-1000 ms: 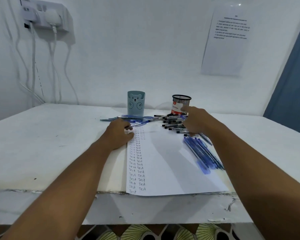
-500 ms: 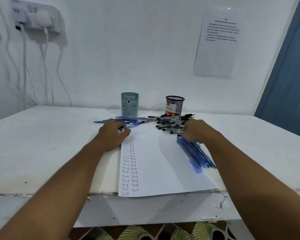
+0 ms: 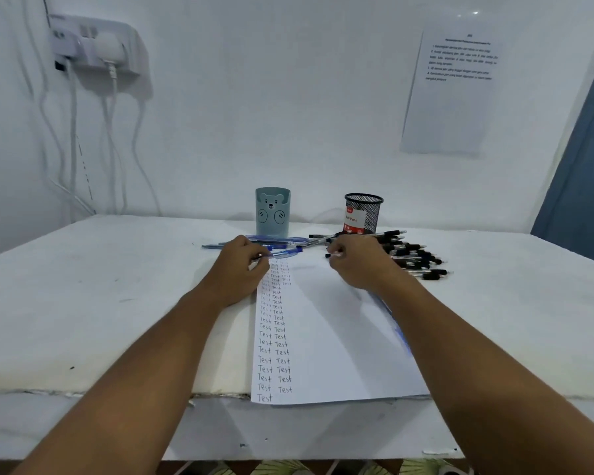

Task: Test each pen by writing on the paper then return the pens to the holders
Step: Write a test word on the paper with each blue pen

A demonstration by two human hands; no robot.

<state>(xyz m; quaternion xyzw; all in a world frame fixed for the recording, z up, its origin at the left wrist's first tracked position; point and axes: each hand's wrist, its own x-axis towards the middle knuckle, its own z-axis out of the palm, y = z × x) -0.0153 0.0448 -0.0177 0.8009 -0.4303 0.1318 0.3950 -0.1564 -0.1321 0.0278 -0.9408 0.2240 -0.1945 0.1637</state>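
My right hand (image 3: 359, 265) sits at the far end of the paper (image 3: 336, 341) with its fingers curled around a black-tipped pen (image 3: 333, 255), whose end pokes out to the left of the knuckles; I judge it has been picked from the black pens (image 3: 415, 258) fanned out just to the right, ready for the next test word. My left hand (image 3: 242, 269) rests on the far left corner of the sheet, and I read that as pinning the paper so it will not slide under the writing. Its fingers are bent and a blue pen (image 3: 285, 252) runs out from under them, but I cannot tell whether they actually grip that pen or only lie against it. Two columns of "Test" fill the left strip of the sheet from near edge to far, with a few more at the top of a third, so writing space remains to the right of them. More blue pens (image 3: 275, 240) lie in a row just beyond my left hand, in front of the bear cup (image 3: 272, 212), and a strip of blue shows along the right edge of the paper beside my forearm. The mesh cup (image 3: 363, 214) stands far right of the bear cup, and neither shows a pen sticking up, so by my reckoning returning them is not yet done. The sheet overhangs the near edge of the table (image 3: 83, 303).
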